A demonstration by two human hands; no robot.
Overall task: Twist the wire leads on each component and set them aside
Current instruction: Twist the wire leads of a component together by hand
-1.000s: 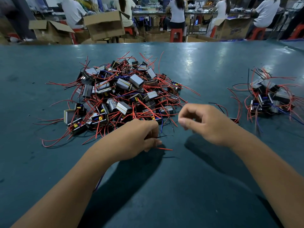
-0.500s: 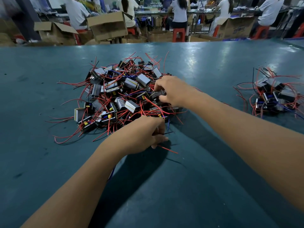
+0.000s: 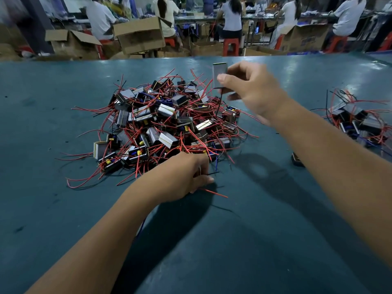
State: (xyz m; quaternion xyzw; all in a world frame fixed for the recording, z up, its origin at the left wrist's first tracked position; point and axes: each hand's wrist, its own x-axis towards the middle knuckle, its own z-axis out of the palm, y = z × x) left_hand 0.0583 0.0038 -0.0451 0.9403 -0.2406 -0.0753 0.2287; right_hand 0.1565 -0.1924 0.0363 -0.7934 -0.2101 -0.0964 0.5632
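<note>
Two bare hands sort wired components on a teal tabletop (image 3: 63, 219).

The right hand (image 3: 252, 93), raised and motion-blurred, pinches one grey component (image 3: 219, 74) between thumb and fingers above the central pile (image 3: 165, 126). The left hand (image 3: 184, 177) rests at the pile's near edge, fingers curled around thin wire leads (image 3: 214, 193). A smaller pile (image 3: 358, 122) sits at the tabletop's right edge, partly cut off. No writing is legible.

Across the top of the frame we see open cardboard boxes (image 3: 140, 35), red stools (image 3: 230, 46), and seated people (image 3: 231, 15) working at a long bench (image 3: 265, 18).
</note>
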